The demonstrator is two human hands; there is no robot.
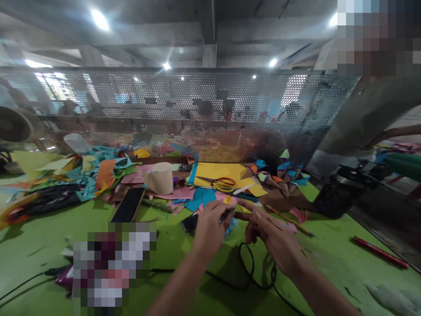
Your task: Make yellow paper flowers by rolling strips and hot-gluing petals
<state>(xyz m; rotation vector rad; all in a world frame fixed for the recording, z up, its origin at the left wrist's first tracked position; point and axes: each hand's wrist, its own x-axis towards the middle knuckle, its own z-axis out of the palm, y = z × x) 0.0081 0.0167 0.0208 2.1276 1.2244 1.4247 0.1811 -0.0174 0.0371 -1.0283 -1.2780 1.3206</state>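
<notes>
My left hand and my right hand meet above the green table. The left hand's fingers are curled and pinched on a thin dark stick-like piece with a bit of light blue paper under it. My right hand points its index finger left to touch that piece, its other fingers loosely bent. A small black object lies just left of the left hand. Scissors with red and yellow handles rest on a yellow sheet behind the hands.
Coloured paper scraps pile up at the back left, with a tape roll and a phone. A black cable loops under my hands. A red pencil lies right. Perforated metal screen stands behind. Another person stands at right.
</notes>
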